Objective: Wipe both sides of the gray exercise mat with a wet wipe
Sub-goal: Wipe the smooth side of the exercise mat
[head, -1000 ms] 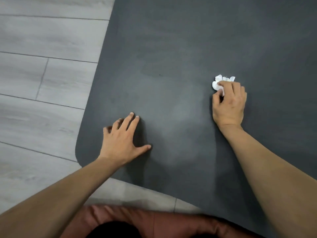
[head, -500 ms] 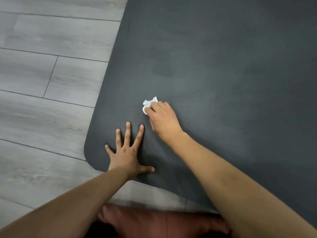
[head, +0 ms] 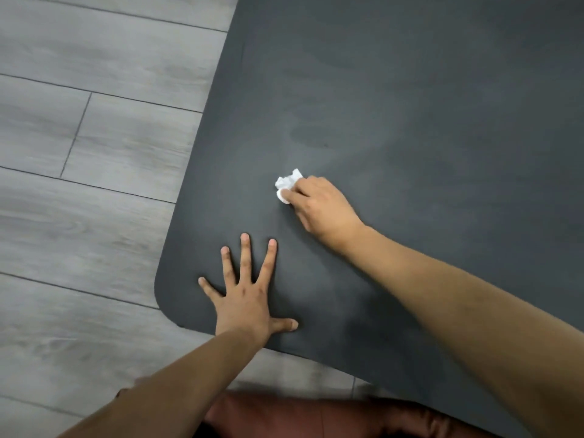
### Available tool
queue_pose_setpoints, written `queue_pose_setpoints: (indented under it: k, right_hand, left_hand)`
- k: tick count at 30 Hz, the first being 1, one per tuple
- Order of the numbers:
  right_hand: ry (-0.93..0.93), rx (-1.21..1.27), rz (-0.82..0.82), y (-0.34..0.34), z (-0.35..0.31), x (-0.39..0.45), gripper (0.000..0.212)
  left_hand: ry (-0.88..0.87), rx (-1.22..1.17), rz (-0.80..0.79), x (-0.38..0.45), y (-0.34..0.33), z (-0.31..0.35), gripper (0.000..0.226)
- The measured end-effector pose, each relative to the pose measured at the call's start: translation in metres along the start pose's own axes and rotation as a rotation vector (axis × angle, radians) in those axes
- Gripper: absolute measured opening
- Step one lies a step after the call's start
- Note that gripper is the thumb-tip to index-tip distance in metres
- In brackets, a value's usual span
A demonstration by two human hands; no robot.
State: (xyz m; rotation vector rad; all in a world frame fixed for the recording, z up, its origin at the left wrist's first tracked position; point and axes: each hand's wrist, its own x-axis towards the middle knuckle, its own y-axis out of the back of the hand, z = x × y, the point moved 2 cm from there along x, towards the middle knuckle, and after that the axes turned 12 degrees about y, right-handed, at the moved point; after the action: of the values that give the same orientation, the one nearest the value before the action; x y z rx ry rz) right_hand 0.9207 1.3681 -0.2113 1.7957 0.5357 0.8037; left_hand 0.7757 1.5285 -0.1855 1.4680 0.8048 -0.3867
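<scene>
The gray exercise mat [head: 410,105] lies flat on the floor and fills the right and upper part of the head view; its rounded near-left corner is in sight. My right hand [head: 319,210] grips a crumpled white wet wipe [head: 287,184] and holds it against the mat a little left of the middle. Most of the wipe is under my fingers. My left hand [head: 249,295] rests flat on the mat near that corner, fingers spread and straight, a hand's length below the wipe.
Gray wood-plank floor [head: 94,153] runs along the mat's left edge and under its near edge. A reddish-brown cushion or garment [head: 316,415] sits at the bottom, close to my body.
My right hand swept the wipe leftward across the mat from the right side to just above my left hand. The left hand spread its fingers flat and stayed near the corner.
</scene>
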Motion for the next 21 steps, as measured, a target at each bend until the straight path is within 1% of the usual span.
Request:
queue_pose_setpoints:
  k: [1,2,3,4,6,7,8,9,10,11,13,14,15,17,18,19,21]
  right_hand:
    - [0.155,-0.016,-0.042,0.002,0.004,0.008,0.023]
    - [0.244,-0.036,-0.068,0.005,0.019,0.015,0.021]
    - [0.244,-0.058,-0.069,0.009,0.039,0.025,0.024]
    - [0.166,-0.088,-0.043,0.012,0.063,0.035,0.026]
    - [-0.178,-0.168,-0.024,0.021,0.101,0.054,0.026]
    - [-0.343,-0.182,-0.002,0.022,0.107,0.060,0.026]
    - [-0.459,-0.191,0.021,0.021,0.103,0.065,0.025]
    - [-0.522,-0.184,0.037,0.020,0.087,0.070,0.022]
    - [-0.501,-0.142,0.042,0.016,0.066,0.073,0.020]
    - [-0.404,-0.087,0.033,0.009,0.041,0.074,0.022]
    - [-0.153,0.002,-0.049,-0.011,-0.010,0.060,0.026]
    - [-0.085,0.009,-0.077,-0.014,-0.025,0.047,0.027]
    - [-0.080,-0.009,-0.084,-0.010,-0.024,0.031,0.027]
    - [-0.226,-0.122,-0.005,0.009,0.012,-0.011,0.029]
    - [-0.348,-0.198,0.037,0.022,0.036,-0.037,0.031]
    - [-0.495,-0.254,0.046,0.038,0.057,-0.065,0.032]
    - [-0.766,-0.293,0.028,0.067,0.080,-0.115,0.031]
  left_hand:
    - [-0.001,0.002,-0.003,-0.001,0.001,0.000,0.149]
    - [-0.004,0.001,-0.007,0.000,0.001,0.000,0.149]
    - [-0.005,-0.001,-0.009,0.000,0.000,0.000,0.149]
    - [-0.005,-0.001,-0.010,0.000,0.001,-0.001,0.149]
    - [-0.005,0.006,-0.013,0.000,0.000,0.000,0.150]
    - [-0.006,0.011,-0.010,0.001,0.000,0.000,0.150]
    - [-0.005,0.014,-0.010,0.001,0.000,0.000,0.151]
    - [-0.002,0.014,-0.013,0.001,0.000,0.000,0.151]
    - [0.001,0.012,-0.016,0.001,0.001,0.000,0.151]
    - [0.005,0.012,-0.017,0.001,0.001,0.000,0.151]
    - [0.009,0.014,-0.024,0.001,0.002,0.000,0.150]
    - [0.014,0.011,-0.024,0.000,0.002,0.001,0.150]
    - [0.012,0.008,-0.022,0.000,0.002,0.002,0.150]
    - [0.006,0.003,-0.022,0.000,0.003,0.002,0.150]
    - [0.007,0.003,-0.024,-0.001,0.003,0.001,0.150]
    - [0.007,0.003,-0.023,-0.001,0.003,0.001,0.150]
    - [-0.001,-0.005,-0.010,-0.001,0.001,0.002,0.151]
